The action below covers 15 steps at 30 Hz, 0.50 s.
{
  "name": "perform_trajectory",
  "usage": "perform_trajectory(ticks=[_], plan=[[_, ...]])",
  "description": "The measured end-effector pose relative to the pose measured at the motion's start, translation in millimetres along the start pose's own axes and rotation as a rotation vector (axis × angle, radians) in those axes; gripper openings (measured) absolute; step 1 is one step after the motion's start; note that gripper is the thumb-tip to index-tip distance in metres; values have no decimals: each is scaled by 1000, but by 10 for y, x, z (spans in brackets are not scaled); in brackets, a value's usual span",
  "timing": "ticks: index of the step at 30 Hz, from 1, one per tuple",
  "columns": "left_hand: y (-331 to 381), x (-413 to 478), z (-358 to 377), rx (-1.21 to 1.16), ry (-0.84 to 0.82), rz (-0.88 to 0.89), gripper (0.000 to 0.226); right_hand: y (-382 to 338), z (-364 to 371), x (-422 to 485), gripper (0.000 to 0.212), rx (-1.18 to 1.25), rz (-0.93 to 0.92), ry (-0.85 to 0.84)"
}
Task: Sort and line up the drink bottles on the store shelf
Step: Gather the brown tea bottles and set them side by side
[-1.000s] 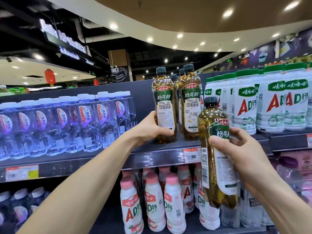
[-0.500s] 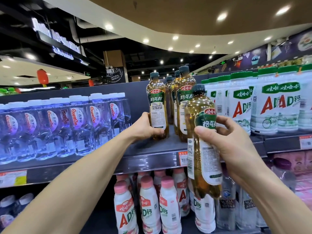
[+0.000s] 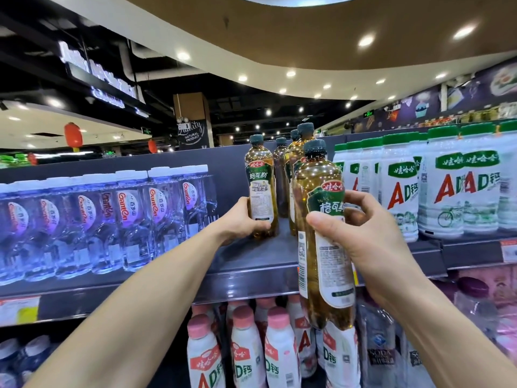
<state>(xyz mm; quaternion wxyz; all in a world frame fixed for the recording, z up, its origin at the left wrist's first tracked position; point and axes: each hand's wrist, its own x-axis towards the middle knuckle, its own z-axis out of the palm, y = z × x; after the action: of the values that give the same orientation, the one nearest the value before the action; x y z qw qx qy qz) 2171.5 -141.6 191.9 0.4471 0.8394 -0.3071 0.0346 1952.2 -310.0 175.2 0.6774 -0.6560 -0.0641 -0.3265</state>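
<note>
Near Ganten waters (image 3: 123, 219) | left grip (image 3: 242, 221) holds standing bottle (image 3: 260, 186) | right grip (image 3: 366, 236) holds raised bottle (image 3: 321, 189)

open shelf (image 3: 246, 259) (centre), water bottles (image 3: 126, 219) left

water bottles (image 3: 117, 219) sit left on the top shelf (image 3: 251, 264), tea bottles (image 3: 282, 175) in the middle, milk bottles (image 3: 436, 189) right. more milk bottles (image 3: 246, 348) on the shelf underneath.

Left grip (image 3: 239, 221), right grip (image 3: 375, 242) and both forearms (image 3: 140, 289) are bare.
</note>
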Motion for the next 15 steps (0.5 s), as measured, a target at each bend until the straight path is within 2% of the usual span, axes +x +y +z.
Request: perform_trajectory(ticks=[2,5,6,8,10,12,13,15], plan=[[-33,11,-37,-3,-17,-15,43,-24,61,4,80,0,-9,8],[-11,-77,-149,3,41,-149,102,-53,138,35,72,-17,-15,0],[4,-130,-195,9,98,-170,108,-69,171,50,69,-24,-19,-8],[82,-275,-262,-8,250,-146,85,-118,258,96,67,-38,-44,-16],[210,-490,-310,-82,383,-39,46,-185,374,165,65,-42,-91,-15],[343,-744,-320,-202,433,85,16,-266,512,238,65,-57,-147,-8],[407,-876,-311,-267,427,137,8,-298,577,275,65,-69,-176,-5],[506,-1101,-298,-348,362,204,14,-336,706,354,66,-92,-220,10]])
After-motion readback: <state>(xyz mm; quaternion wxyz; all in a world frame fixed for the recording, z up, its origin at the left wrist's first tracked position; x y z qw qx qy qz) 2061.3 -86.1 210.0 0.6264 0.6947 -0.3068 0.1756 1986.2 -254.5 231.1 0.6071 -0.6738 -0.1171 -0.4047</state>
